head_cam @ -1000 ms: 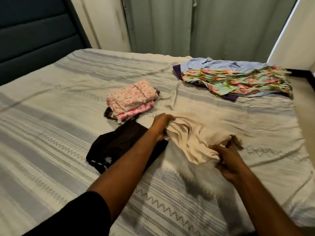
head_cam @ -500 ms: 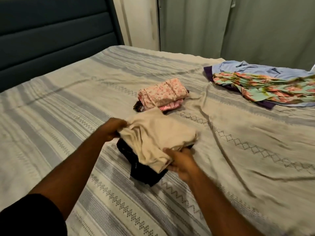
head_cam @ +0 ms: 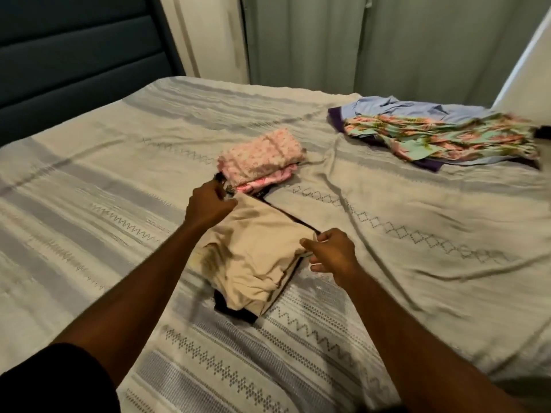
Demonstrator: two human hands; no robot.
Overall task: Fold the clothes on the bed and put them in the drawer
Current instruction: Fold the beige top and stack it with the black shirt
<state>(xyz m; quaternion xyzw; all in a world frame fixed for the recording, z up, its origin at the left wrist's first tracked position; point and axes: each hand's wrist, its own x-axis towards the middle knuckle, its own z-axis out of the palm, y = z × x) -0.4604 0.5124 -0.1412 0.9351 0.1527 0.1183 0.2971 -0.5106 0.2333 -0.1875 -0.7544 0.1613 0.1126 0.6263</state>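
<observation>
A folded beige garment [head_cam: 256,248] lies on top of a black garment [head_cam: 235,311] in the middle of the bed [head_cam: 89,180]. My left hand [head_cam: 208,205] has its fingers curled at the beige garment's far corner and pinches it. My right hand [head_cam: 331,254] is at the garment's right edge with thumb and fingers loosely curled and apart, gripping nothing. Just beyond lies a folded stack of pink floral clothes [head_cam: 262,159]. An unfolded pile sits at the far right: a floral garment [head_cam: 441,138] over a light blue shirt [head_cam: 417,108] and a purple piece [head_cam: 337,117].
The striped bedspread is wrinkled around the piles. A dark padded headboard [head_cam: 74,55] stands at the left and grey curtains [head_cam: 387,40] hang behind the bed. No drawer is in view.
The beige garment was carried left from the bare bedspread and laid onto the black garment. My right hand has loosened its hold at the edge.
</observation>
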